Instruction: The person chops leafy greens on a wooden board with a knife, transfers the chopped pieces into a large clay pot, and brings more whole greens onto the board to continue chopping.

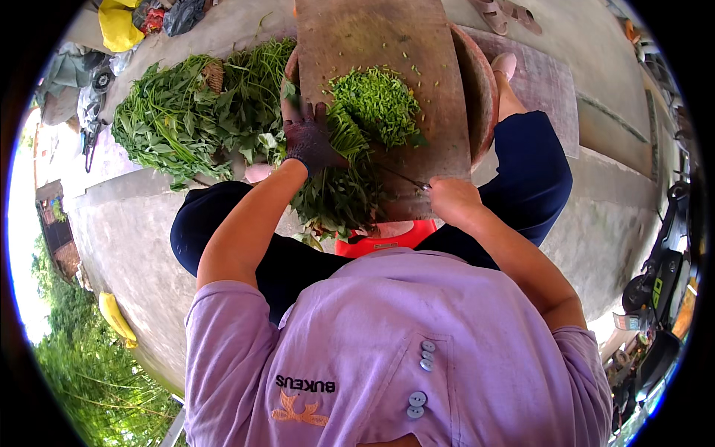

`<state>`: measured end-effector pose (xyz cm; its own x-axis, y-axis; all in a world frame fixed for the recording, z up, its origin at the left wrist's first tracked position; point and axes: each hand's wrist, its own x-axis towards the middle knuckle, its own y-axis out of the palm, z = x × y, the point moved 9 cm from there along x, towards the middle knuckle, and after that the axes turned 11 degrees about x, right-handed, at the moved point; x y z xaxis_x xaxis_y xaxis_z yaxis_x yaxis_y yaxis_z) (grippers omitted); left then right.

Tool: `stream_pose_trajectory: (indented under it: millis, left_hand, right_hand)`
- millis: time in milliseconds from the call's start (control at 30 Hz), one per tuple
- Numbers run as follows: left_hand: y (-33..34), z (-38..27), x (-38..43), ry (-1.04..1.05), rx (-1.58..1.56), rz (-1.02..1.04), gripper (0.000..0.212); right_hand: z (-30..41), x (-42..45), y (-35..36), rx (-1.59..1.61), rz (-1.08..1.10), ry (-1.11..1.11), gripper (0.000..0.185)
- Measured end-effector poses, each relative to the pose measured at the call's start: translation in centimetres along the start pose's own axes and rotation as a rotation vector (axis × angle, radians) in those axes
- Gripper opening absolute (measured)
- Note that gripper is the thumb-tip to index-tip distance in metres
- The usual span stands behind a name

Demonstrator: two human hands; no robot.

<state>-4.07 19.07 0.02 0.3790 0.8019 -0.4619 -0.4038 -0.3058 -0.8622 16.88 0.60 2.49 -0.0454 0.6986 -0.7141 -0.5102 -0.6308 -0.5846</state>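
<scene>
My left hand [310, 138], in a dark knitted glove, is over the left edge of a wooden chopping board [424, 112]. Its fingers are spread and slightly blurred, and the thumb side lies against a bundle of leafy green stems [349, 134]. The bundle's leaves [341, 195] hang towards my lap. My bare right hand [455, 202] grips the handle of a knife [399, 176] at the board's near right side. Much of the blade is dark and hard to make out beside the leaves. A heap of chopped green stems [380, 106] sits just beyond the bundle.
The board rests across a round reddish tub [480, 95]. To the left lies a large pile of leafy greens [173, 123], with part of a woven basket [213, 75] showing. A red plastic stool [391, 237] is between my legs. Sandals [505, 15] lie at the far right.
</scene>
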Motion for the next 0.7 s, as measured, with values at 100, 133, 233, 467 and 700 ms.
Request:
stream_pose_trajectory:
  millis: [100,133,233,467,700]
  left_hand:
    - [3.6,0.5,1.5,0.013,-0.137,0.021,0.142]
    - [4.5,1.0,1.8,-0.016,-0.268,-0.012,0.140]
    - [5.9,0.3,2.0,-0.059,-0.387,0.025,0.136]
    - [3.2,-1.3,2.3,-0.088,-0.432,0.089,0.085]
    - [0.6,-6.3,3.0,-0.101,-0.146,0.048,0.133]
  right_hand:
    - [0.7,0.3,1.1,0.094,0.008,0.049,0.026]
    - [1.0,0.4,1.1,0.128,0.011,0.063,0.027]
    - [0.5,1.4,2.7,0.271,0.039,0.100,0.029]
    - [-0.1,2.9,5.8,0.479,-0.064,-0.033,0.036]
    - [-0.2,3.0,6.5,0.805,-0.040,0.116,0.036]
